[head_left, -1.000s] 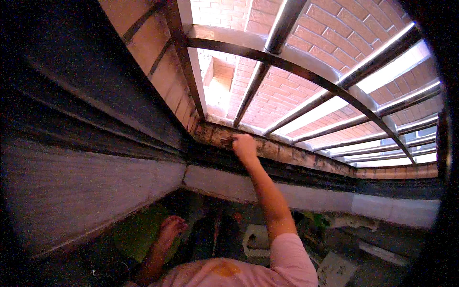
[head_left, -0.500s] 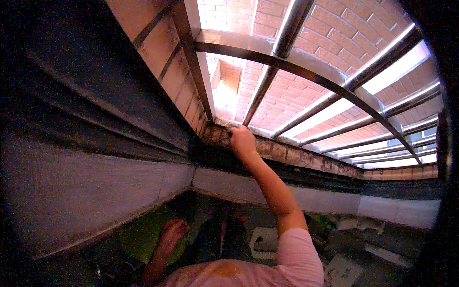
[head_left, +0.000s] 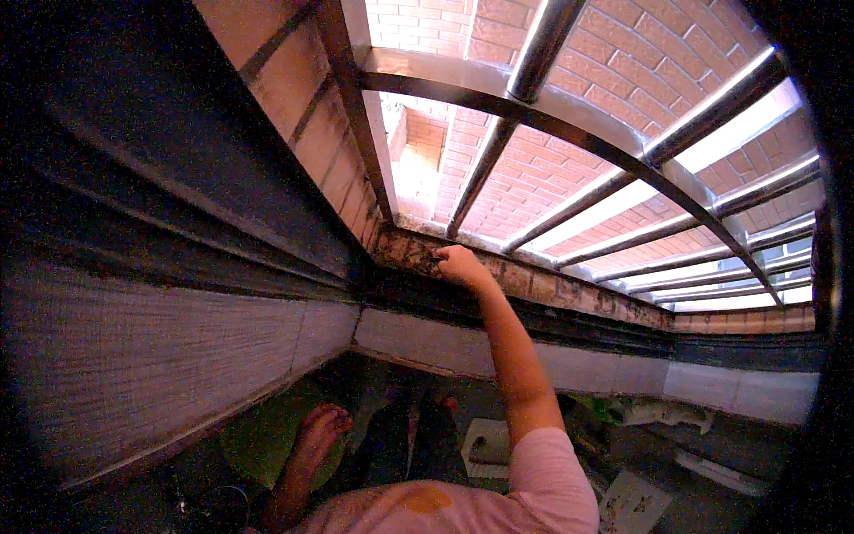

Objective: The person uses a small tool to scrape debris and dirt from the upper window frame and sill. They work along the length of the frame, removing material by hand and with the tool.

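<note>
Wall [head_left: 160,356] on the left is covered in pale tile, dim and grainy. A bare foot [head_left: 316,432] is seen low down on a green patch of floor [head_left: 258,436]; what it belongs to past the ankle is lost in shadow. No left hand is shown anywhere in the view.

Window ledge [head_left: 543,289], dirty and mottled brown, runs along under the metal bars [head_left: 534,53], with a brick wall [head_left: 649,53] seen through them. Its grimy left corner [head_left: 414,254] is where the work sits, just right of the bar that meets the side wall.

Right hand [head_left: 461,264] is raised on a straight arm and pressed to the ledge at that corner. Fingers [head_left: 445,256] are curled together against the dark crust; whether something small is pinched in them cannot be told, too small and dark.

Judged step: the dirt in the corner is being rubbed or picked at. For it to be done well, pressure should be kept flat on the ledge, short strokes worked out of the corner rather than into it, and the reach kept steady, since the arm is at full stretch and balance could be lost.

Pink sleeve [head_left: 551,472] is at the bottom edge. Clutter on the floor to the right, a white box [head_left: 485,440] and papers [head_left: 636,503], is left untouched.
</note>
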A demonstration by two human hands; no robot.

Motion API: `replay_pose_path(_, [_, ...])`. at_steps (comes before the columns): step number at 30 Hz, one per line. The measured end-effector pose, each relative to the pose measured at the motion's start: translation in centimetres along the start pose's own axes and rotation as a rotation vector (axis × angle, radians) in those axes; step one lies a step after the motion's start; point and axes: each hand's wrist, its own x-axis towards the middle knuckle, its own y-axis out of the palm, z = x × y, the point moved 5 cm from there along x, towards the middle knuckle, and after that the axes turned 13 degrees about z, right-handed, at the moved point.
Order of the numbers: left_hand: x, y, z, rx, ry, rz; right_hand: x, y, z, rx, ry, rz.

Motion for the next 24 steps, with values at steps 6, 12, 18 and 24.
replay_pose_path(6, [0.0, -0.2, 0.3, 0.014, -0.008, -0.010, -1.1, -1.2, 2.2, -0.104, -0.241, 0.067])
replay_pose_path(12, [0.7, 0.1, 0.5, 0.030, 0.003, 0.038, 1.8, 0.4, 0.9, 0.018, -0.173, -0.254])
replay_pose_path(18, [0.6, 0.2, 0.2, -0.003, 0.023, 0.008, -1.3, -1.2, 3.4, 0.046, -0.312, -0.354])
replay_pose_path(24, [1.2, -0.8, 1.1, -0.033, -0.034, -0.011, 3.6, 2.7, 6.6, -0.382, -0.452, -0.162])
